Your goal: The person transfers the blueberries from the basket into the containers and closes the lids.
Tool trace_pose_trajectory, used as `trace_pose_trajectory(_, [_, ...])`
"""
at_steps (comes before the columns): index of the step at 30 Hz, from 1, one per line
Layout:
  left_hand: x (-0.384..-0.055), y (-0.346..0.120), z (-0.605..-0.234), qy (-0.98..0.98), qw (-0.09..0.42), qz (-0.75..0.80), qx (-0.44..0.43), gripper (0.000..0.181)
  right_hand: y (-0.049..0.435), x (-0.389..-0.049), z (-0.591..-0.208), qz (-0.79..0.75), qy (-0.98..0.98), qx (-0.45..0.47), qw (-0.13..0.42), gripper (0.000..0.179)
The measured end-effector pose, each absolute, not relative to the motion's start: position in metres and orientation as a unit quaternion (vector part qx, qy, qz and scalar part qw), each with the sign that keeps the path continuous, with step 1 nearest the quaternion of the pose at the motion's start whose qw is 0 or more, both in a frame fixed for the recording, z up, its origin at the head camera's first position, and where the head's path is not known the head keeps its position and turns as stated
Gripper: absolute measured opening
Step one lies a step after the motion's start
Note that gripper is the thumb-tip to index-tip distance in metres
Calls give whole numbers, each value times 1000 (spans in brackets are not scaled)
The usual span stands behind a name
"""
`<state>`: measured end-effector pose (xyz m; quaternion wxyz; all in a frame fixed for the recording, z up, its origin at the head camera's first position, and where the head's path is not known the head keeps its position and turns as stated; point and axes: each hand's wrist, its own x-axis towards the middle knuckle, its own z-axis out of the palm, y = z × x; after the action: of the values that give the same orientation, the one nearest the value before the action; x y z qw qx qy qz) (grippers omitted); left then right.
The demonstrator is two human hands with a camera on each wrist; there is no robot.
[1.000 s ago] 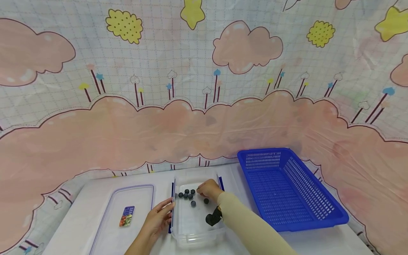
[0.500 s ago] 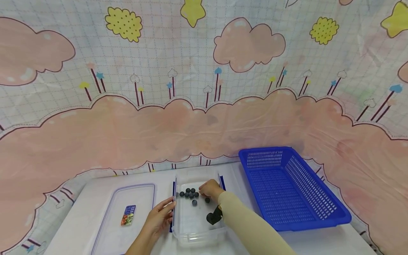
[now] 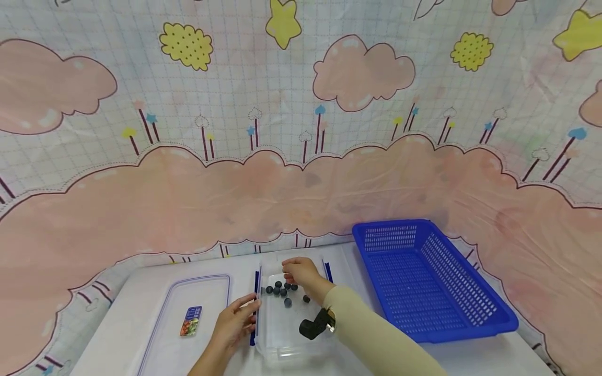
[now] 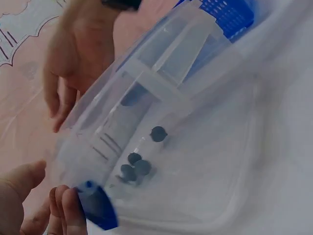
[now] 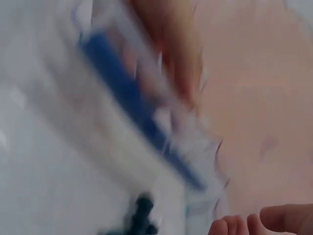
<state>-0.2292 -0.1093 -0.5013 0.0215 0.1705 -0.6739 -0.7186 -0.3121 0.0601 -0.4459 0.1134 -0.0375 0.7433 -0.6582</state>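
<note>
A clear plastic box [image 3: 291,355] with blue side latches lies before me, its top off. Several dark blue balls [image 3: 276,291], blueberry-like, sit bunched toward its back left; a lone ball [image 3: 288,303] lies in front of the bunch and another further right. My right hand [image 3: 303,272] hovers over the back of the box, fingers loosely bent and nothing visible in them. Against the left wall, the left hand [image 3: 232,321] touches the box; in the left wrist view its fingertips [image 4: 68,205] rest beside a blue latch [image 4: 98,208], thumb apart.
Left of the box lies a clear lid [image 3: 160,334] with a colourful label [image 3: 190,321]. A large blue perforated basket [image 3: 435,334] stands to the right. A patterned cloth [image 3: 301,198] rises behind the white table [image 3: 117,313]. The right wrist wears a black device [image 3: 314,325].
My right hand has let go of a ball at the right end of the bunch, then lifted and shifted left, away from the balls. The left hand stays at the box's side.
</note>
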Motion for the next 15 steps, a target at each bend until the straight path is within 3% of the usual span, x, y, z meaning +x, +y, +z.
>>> trace_pose_trajectory(4, [-219,-135,-489,-717,52,-676,164,59,37,-270,-432,-701,698,-103,105,28])
trace_pose_trajectory(9, [-196,-202,-487,-828,137,-513,179,54,7,-206,-439,-721,655,-168,151,30])
trace_pose_trajectory(15, [-175,-278,-513,-893,192,-335,234,49,-34,-173,-475,-646,733,-146,156,48])
